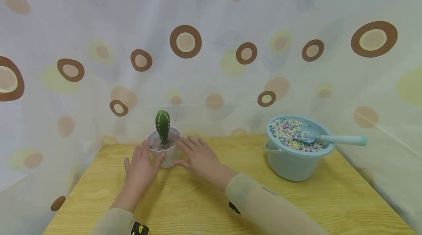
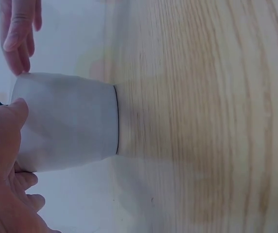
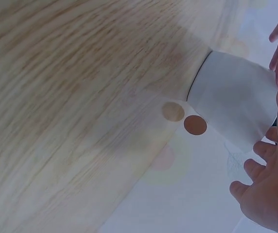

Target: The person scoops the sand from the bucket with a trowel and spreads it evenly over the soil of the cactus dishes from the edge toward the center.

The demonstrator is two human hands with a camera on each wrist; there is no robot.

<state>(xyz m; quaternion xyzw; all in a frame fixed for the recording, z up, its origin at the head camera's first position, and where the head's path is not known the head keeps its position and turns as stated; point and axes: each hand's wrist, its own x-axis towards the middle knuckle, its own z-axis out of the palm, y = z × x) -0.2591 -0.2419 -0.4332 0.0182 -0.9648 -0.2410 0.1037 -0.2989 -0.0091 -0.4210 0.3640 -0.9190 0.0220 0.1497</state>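
A green cactus (image 1: 162,126) stands upright in a white pot (image 1: 169,157) on the wooden table, with brownish soil around its base. My left hand (image 1: 141,171) is at the pot's left side, its thumb across the front and its fingers by the rim. In the left wrist view, that thumb lies over the white wall of the pot (image 2: 71,124). My right hand (image 1: 199,158) is on the opposite side, fingers extended, fingertips right at the rim. The right wrist view has its fingers spread beside the pot (image 3: 234,99).
A light blue bucket (image 1: 293,165) full of small multicoloured pebbles (image 1: 287,132) stands at the table's right. A blue scoop (image 1: 343,140) rests in it, its handle jutting right over the rim. A spotted cloth (image 1: 211,70) hangs behind the wooden table (image 1: 184,202).
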